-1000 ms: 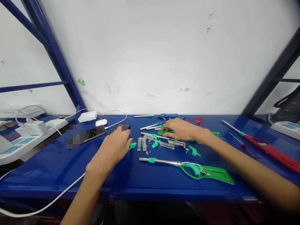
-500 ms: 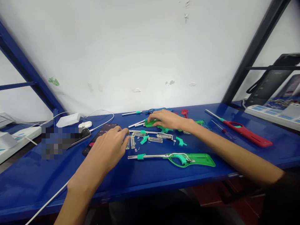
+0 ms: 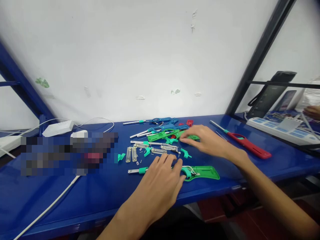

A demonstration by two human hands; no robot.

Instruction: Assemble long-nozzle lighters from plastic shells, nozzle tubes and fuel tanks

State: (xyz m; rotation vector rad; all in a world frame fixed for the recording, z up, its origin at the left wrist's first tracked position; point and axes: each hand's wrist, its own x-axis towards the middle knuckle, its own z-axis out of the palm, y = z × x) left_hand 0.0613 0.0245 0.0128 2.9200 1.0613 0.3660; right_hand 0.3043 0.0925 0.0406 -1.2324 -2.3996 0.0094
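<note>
My left hand (image 3: 162, 183) lies over the middle of a green lighter half (image 3: 206, 172) with a metal tube and white wire; its fingers are a little apart, and nothing shows in them. Above the parts, my right hand (image 3: 207, 141) has thumb and fingertips bent toward each other beside a green handle shell (image 3: 160, 135); its fingertips hide whatever is between them. Clear fuel tanks (image 3: 128, 154), teal triggers (image 3: 185, 153) and small metal bits lie around the centre.
A red lighter (image 3: 250, 145) lies at the right, near a white power strip (image 3: 280, 128). Blue lighter pieces (image 3: 172, 123) lie at the back. White cables (image 3: 50, 208) and a white box (image 3: 58, 128) are at the left. Another person's hand (image 3: 312, 111) shows at the right edge.
My left hand has moved right, from beside the clear tanks to over the near green lighter half. My right hand has drawn back rightward from the green shells. The view has shifted slightly.
</note>
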